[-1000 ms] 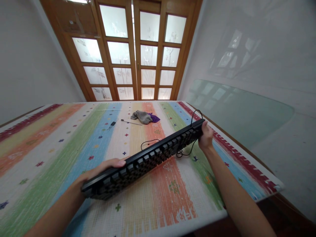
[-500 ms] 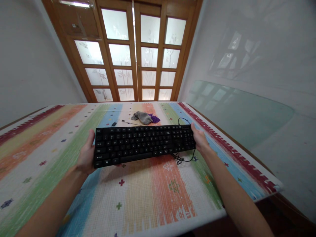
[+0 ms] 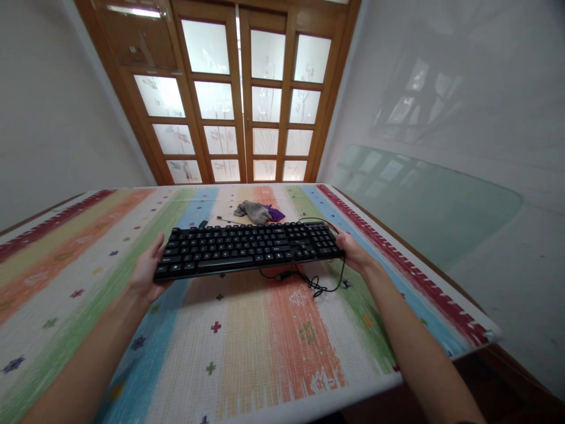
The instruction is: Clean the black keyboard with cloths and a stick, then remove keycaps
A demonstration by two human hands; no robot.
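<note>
A black computer keyboard [image 3: 247, 248] is held up over the table between my two hands, its keys facing up and toward me. My left hand [image 3: 148, 268] is closed on its left end, with the thumb at the edge and the fingers partly hidden underneath. At the right end, my right hand [image 3: 353, 250] grips the other short side, its fingers mostly out of sight. The keyboard's black cable [image 3: 315, 285] hangs behind and below it, its bundled loops near the tabletop.
A striped, patterned cloth covers the table [image 3: 247, 353]. Beyond the keyboard lie a grey cloth [image 3: 253, 211], a purple cloth [image 3: 276, 214], a thin dark stick-like thing [image 3: 227, 220] and a small black object [image 3: 203, 224]. A wall runs along the right side.
The keyboard has tipped flatter, its near edge rising and its left end shifting slightly left. More of the cable shows below it. Both hands have kept their grip.
</note>
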